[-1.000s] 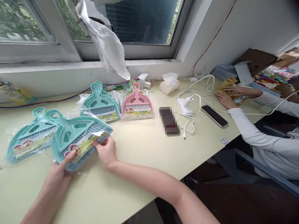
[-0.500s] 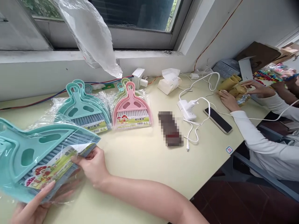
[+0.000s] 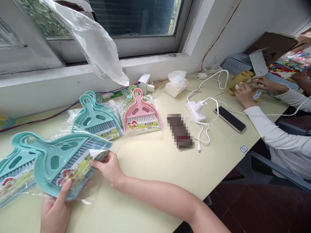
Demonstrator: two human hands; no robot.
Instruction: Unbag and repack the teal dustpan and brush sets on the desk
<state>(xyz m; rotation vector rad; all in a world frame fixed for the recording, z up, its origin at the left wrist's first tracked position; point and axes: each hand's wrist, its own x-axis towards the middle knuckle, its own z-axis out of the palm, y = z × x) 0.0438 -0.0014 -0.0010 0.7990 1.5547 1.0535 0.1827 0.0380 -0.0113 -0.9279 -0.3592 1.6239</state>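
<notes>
A teal dustpan and brush set [image 3: 60, 158] in clear plastic wrap is tilted between my two hands over the near left of the table. My left hand [image 3: 57, 207] grips its lower edge, thumb on the front by the printed label. My right hand [image 3: 110, 168] pinches the right end near the label's lifted corner, with its fingers partly hidden behind. Another wrapped teal set [image 3: 17, 171] lies at the left edge. Behind the held one are a stack of teal sets [image 3: 97, 115] and a pink set [image 3: 142, 111] with a green one beneath it.
A blurred-out dark object [image 3: 180, 131], a white power strip [image 3: 195, 111] with cables and a phone [image 3: 230, 119] lie to the right. A tissue pack [image 3: 177, 84] stands by the wall. At far right, a co-worker's hands [image 3: 245, 94] handle tape rolls [image 3: 239, 79]. Plastic film [image 3: 97, 45] hangs at the window.
The view has shifted left, so the held set appears farther right and another teal set shows beside it. Both my hands keep their hold. The co-worker's hands have moved slightly.
</notes>
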